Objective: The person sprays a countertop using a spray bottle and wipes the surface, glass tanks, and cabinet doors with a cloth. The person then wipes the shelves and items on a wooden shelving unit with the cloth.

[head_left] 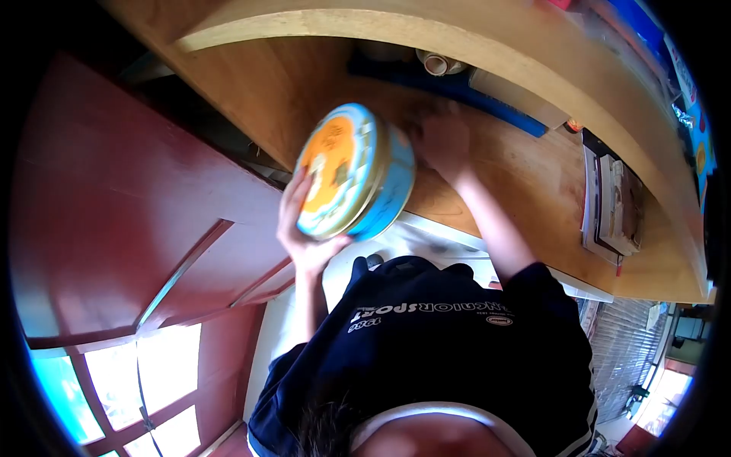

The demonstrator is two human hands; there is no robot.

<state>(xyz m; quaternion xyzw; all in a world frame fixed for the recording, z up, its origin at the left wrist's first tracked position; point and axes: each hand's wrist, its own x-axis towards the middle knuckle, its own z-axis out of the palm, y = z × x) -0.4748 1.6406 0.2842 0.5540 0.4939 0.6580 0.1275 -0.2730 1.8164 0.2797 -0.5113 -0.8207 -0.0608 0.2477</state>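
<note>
My left hand (299, 221) grips a round tin (392, 183) with a light blue side and an orange, blue-edged lid (333, 164). The tin is tilted on its side, its lid facing left. Fingers lie over the lid's edge and the thumb is under the rim. Just right of the tin, my right hand (443, 141) is over the wooden shelf board (495, 183). Motion blur and shadow smear its fingers, and whether it touches the board I cannot tell.
At the shelf's back lie a long blue object (495, 109), a pale box (518, 95) and a white roll-like item (436, 65). Books (613, 206) stand at the right. A curved wooden edge (457, 30) runs above; a dark red panel (129, 198) is at the left.
</note>
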